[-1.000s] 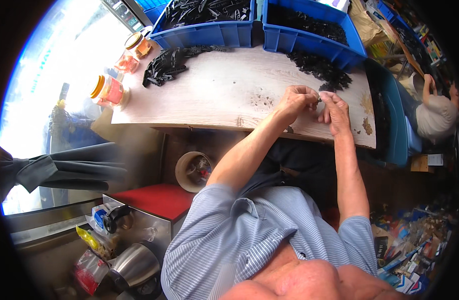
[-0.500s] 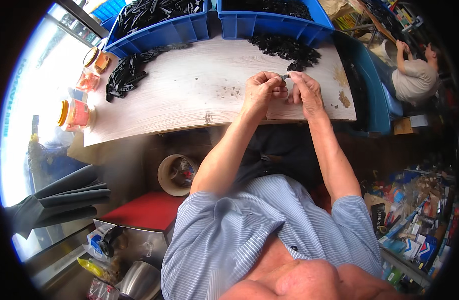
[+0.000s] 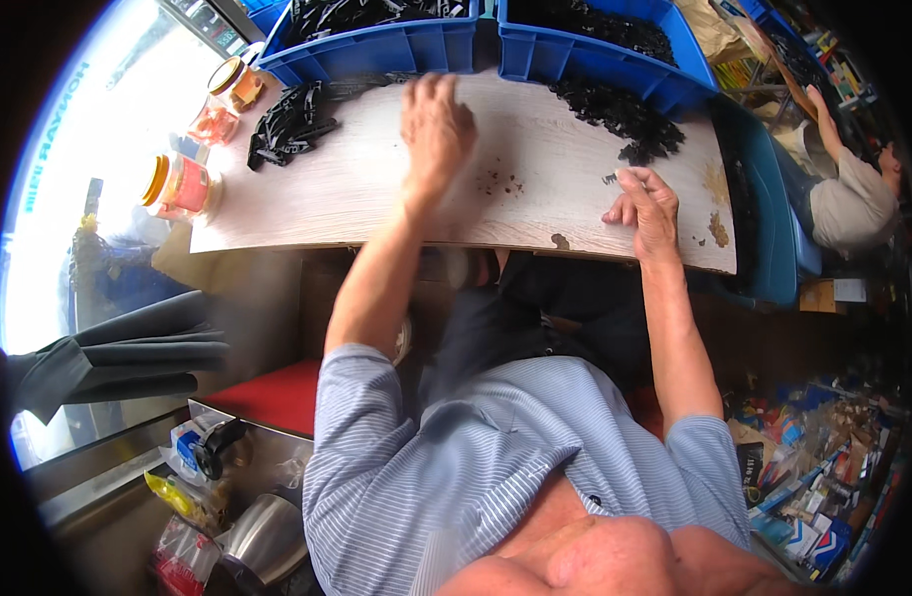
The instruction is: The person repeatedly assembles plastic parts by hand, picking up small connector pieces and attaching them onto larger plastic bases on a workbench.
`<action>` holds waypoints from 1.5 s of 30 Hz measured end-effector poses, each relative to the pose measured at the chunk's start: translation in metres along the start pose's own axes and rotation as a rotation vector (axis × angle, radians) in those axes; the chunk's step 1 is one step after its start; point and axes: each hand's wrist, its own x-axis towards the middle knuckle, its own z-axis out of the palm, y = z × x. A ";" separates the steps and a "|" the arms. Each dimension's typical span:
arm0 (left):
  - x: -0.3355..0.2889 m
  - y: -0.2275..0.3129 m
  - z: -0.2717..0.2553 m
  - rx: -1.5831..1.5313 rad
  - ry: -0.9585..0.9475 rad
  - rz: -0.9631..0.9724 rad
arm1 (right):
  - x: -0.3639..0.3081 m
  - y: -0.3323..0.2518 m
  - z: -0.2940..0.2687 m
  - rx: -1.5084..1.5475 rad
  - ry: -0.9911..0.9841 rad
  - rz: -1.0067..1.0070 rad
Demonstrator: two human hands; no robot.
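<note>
The left hand (image 3: 438, 129) is stretched forward over the pale wood-grain tabletop (image 3: 327, 204), back up, its fingers fairly straight and close together. Directly to its left lies a loose heap of long, narrow black plastic pieces (image 3: 290, 127), well apart from the right hand (image 3: 654, 211). Many of those pieces slant away from the person, while a thin trail of similar black pieces (image 3: 361, 85) runs sideways from the heap toward the left fingertips, making that hand clearly the nearer one.

The right hand is half curled, with a gap between its leading fingers. A tiny dark toothed piece (image 3: 610, 180) sits just left of its fingertips (whether pinched, touched or simply lying there, I cannot tell). A spread heap of small black plastic bits (image 3: 630, 124) lies just beyond the right hand.

The left hand's underside is hidden and its tips are blurred, so I cannot tell if it has hold of anything, nor whether it touches the trail's end. Beyond both hands, the left blue plastic bin (image 3: 376, 52) and the right blue plastic bin (image 3: 600, 65) are cut off by the upper edge.
</note>
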 end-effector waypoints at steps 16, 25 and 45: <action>0.000 -0.047 -0.011 0.112 -0.140 0.167 | 0.002 -0.002 0.006 -0.003 0.049 -0.018; -0.017 -0.056 -0.020 0.003 -0.093 0.084 | 0.002 0.001 0.006 0.002 0.031 -0.025; -0.078 0.095 -0.031 -1.514 -0.355 -0.730 | -0.004 -0.003 0.024 0.308 0.035 -0.045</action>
